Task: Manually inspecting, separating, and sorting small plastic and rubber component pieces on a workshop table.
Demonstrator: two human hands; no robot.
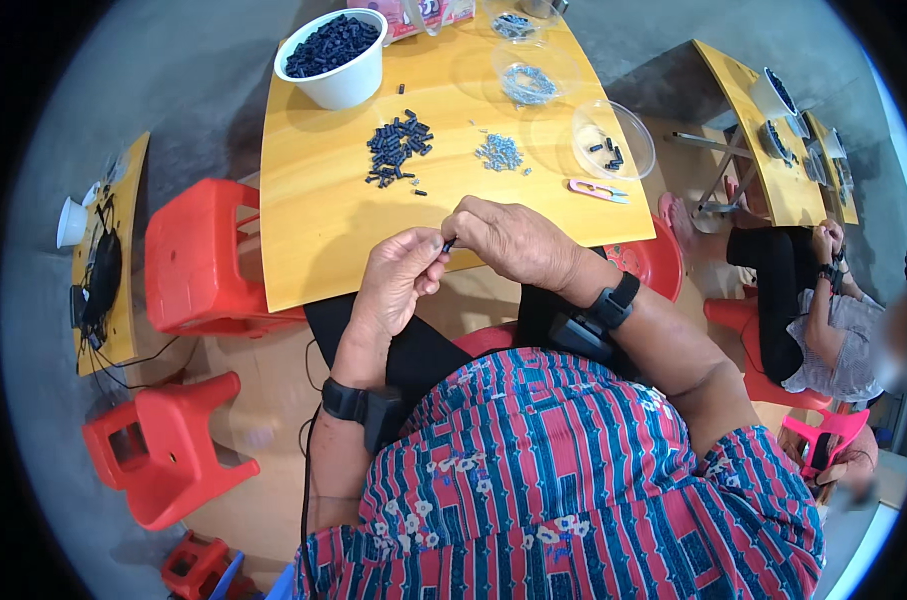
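My left hand [399, 278] and my right hand [519, 243] meet just over the near edge of the yellow table [324, 235]. Between their fingertips is a small black cylindrical piece [449, 245], pinched by both hands and partly hidden. Beyond them lies a loose pile of similar black pieces [398, 148]. To its right is a heap of small silvery metal parts [499, 152]. A clear round bowl [646, 148] at the right holds several black pieces. Pink-handled thread snips [598, 191] lie just below that bowl.
A white tub [344, 88] full of black pieces stands at the far left of the table. Clear containers [534, 85] with metal parts are at the far right. Red stools [199, 255] stand to the left. Another person [824, 320] sits at a table on the right.
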